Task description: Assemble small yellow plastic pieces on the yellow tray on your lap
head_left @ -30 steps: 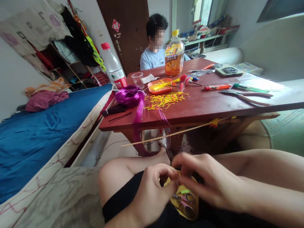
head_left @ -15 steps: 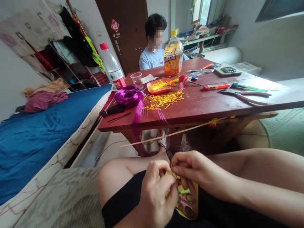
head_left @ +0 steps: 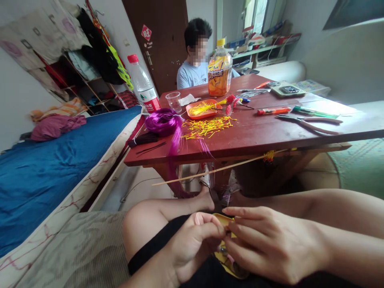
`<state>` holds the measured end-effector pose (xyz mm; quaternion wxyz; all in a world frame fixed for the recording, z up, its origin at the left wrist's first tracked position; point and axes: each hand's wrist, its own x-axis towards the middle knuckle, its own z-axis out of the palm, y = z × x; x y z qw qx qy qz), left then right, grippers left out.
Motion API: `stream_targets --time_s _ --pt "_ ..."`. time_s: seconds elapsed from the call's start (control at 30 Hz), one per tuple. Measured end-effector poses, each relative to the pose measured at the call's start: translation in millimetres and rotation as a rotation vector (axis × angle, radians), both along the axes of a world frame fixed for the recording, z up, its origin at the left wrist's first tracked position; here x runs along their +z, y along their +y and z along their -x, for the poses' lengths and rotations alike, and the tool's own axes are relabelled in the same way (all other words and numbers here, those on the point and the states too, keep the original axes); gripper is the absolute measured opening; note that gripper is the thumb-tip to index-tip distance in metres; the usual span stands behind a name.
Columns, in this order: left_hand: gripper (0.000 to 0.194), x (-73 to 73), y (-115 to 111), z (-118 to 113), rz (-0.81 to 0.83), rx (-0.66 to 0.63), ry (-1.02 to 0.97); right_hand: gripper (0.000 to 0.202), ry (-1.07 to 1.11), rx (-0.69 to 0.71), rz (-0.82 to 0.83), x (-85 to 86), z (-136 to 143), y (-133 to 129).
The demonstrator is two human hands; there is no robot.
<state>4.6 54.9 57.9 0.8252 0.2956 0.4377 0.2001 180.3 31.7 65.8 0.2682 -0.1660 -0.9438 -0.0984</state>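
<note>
Above a yellow tray (head_left: 220,218) on the lap, my left hand (head_left: 196,240) is closed, thumb and index finger pinched on something small and dark that I cannot make out. My right hand (head_left: 267,240) meets it from the right, its fingertips closed at the same small thing and its back covering much of the tray. Part of a pair of scissors (head_left: 229,258) shows in the tray beneath the hands. On the table lie yellow stamens with red tips (head_left: 207,127), an orange dish (head_left: 199,115) with more yellow strands, and a purple fibre bundle (head_left: 163,121).
The red-brown table (head_left: 246,136) holds pliers (head_left: 312,121), a drink bottle (head_left: 220,70), a water bottle (head_left: 144,86) and a plastic cup (head_left: 173,102). A thin stick (head_left: 192,175) juts out below the table edge. Across the table sits a person (head_left: 192,74). A blue bed (head_left: 60,160) is at left.
My right hand has turned over, back upward, and spread across the tray. My left hand has rotated and lowered slightly, showing its pinched thumb. The scissors are more covered.
</note>
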Motion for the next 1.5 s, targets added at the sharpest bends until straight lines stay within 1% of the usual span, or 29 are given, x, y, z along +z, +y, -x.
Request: stream_targets --time_s 0.03,0.07,0.1,0.17,0.23,0.3,0.37,0.4,0.43,0.47,0.5,0.53,0.6,0.63,0.67,0.7,0.73,0.8,0.87,0.93,1.0,1.07,1.1,1.17,1.23,1.3,1.37,1.43,1.5 --pt "0.010 -0.6 -1 0 -0.023 -0.004 -0.002 0.030 0.029 -0.003 0.032 -2.2 1 0" --pt "0.007 -0.6 -2 -1 -0.107 -0.012 0.020 0.031 0.083 -0.021 0.120 -4.0 3 1" --pt "0.005 -0.3 -4 0 -0.255 -0.024 0.070 0.031 0.151 -0.070 0.269 -5.4 5 2" --pt "0.008 0.0 -7 1 -0.716 -0.035 0.242 0.026 0.328 -0.223 0.716 -7.5 10 4" --pt "0.014 -2.4 -10 5 -1.278 -0.014 0.436 0.021 0.515 -0.338 1.267 -10.1 16 8" --pt "0.016 -7.1 -11 11 -1.803 -0.022 0.520 0.025 0.641 -0.301 1.700 -13.6 20 14" --pt "0.017 -10.4 -10 15 -2.160 -0.134 0.498 0.032 0.677 -0.207 1.929 -15.9 23 19" --pt "0.018 -10.6 -9 17 -2.214 -0.197 0.482 0.033 0.675 -0.188 1.970 -15.6 24 20" --pt "0.017 -9.5 -8 17 -2.160 -0.248 0.473 0.032 0.679 -0.201 1.952 -14.1 23 19" --pt "0.017 -7.4 -7 16 -1.992 -0.267 0.471 0.029 0.674 -0.246 1.876 -11.4 22 18" --pt "0.016 -4.8 -6 14 -1.722 -0.244 0.456 0.024 0.641 -0.295 1.734 -7.8 20 15" --pt "0.014 -2.2 -5 12 -1.388 -0.195 0.412 0.019 0.578 -0.313 1.523 -3.9 18 12" --pt "0.010 1.2 -4 7 -0.694 -0.078 0.281 0.012 0.352 -0.228 0.935 2.2 12 6" --pt "0.009 1.3 -3 4 -0.419 -0.020 0.207 0.015 0.216 -0.151 0.620 3.4 9 3" --pt "0.011 0.4 -3 3 -0.215 0.023 0.140 0.017 0.100 -0.082 0.342 3.2 7 1" --pt "0.014 -1.3 -3 1 -0.080 0.057 0.087 0.018 0.016 -0.045 0.127 1.6 5 0" --pt "0.016 -3.4 -3 0 0.006 0.086 0.049 0.020 -0.037 -0.047 -0.015 -0.9 4 -1" --pt "0.018 -7.6 -3 -1 0.084 0.137 -0.007 0.023 -0.066 -0.086 -0.100 -6.7 3 0" --pt "0.016 -9.4 -4 -1 0.062 0.142 -0.024 0.026 -0.035 -0.090 -0.002 -10.6 4 1" --pt "0.012 -8.4 -7 0 -0.121 0.081 0.013 0.027 0.064 -0.108 0.242 -11.3 7 2" --pt "0.009 -6.5 -10 2 -0.504 0.010 0.137 0.026 0.208 -0.231 0.625 -10.0 11 2" --pt "0.012 -7.2 -14 5 -0.993 -0.019 0.308 0.022 0.386 -0.360 1.043 -9.8 16 3" --pt "0.013 -9.1 -15 7 -1.238 -0.011 0.388 0.021 0.474 -0.380 1.254 -11.0 19 3" --pt "0.015 -15.1 -17 11 -1.667 0.003 0.478 0.023 0.625 -0.305 1.625 -16.6 23 6" --pt "0.017 -21.3 -16 16 -1.989 -0.070 0.491 0.030 0.717 -0.189 1.875 -24.8 26 9" --pt "0.017 -24.0 -13 20 -2.164 -0.202 0.482 0.034 0.756 -0.118 1.991 -31.9 27 11" --pt "0.016 -22.4 -10 21 -2.194 -0.254 0.479 0.035 0.803 -0.102 2.005 -34.5 25 11" --pt "0.017 -18.3 -9 19 -2.074 -0.242 0.531 0.029 0.829 -0.162 1.914 -31.7 24 10" --pt "0.018 -14.8 -9 16 -1.887 -0.206 0.619 0.016 0.738 -0.338 1.677 -25.3 23 6"
